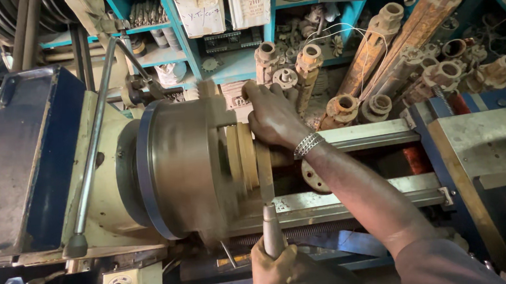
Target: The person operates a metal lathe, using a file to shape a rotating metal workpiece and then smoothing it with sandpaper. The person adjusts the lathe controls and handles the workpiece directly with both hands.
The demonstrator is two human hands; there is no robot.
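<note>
**At the lathe, both hands on the work**

I stand over a lathe (41, 168) whose headstock is a dark blue block with cream paint showing where it meets the chuck (184, 170). The chuck is a broad steel drum, blurred at its edges. Just beside its face, to the right, sits a stack of tan flanged rings (247, 154), the workpiece, held against the chuck.

My right hand (272, 120) lies over the top of that workpiece, fingers curled down on its far side, palm touching it; a silver chain bracelet (308, 144) circles the wrist. My left hand (277, 274) is low at the bottom edge of the view, closed around the handle of a grey metal tool (270, 227) that stands nearly upright, its tip meeting the lower rim of the rings.

Beneath the work run the bare steel bed rails (358, 200), worn and dull, leading right to the blue and grey carriage (479, 144). A long steel lever (93, 147) with a dark knob slants down across the cream housing.

Behind the machine the room is crowded. Turquoise shelving (180, 34) holds two pale cardboard boxes (223, 7) and small loose parts. Against it lean many rusty flanged shafts and tubes (377, 50), piled close together, with a thin white wire looped over them. Dark belts hang at the upper left.
</note>
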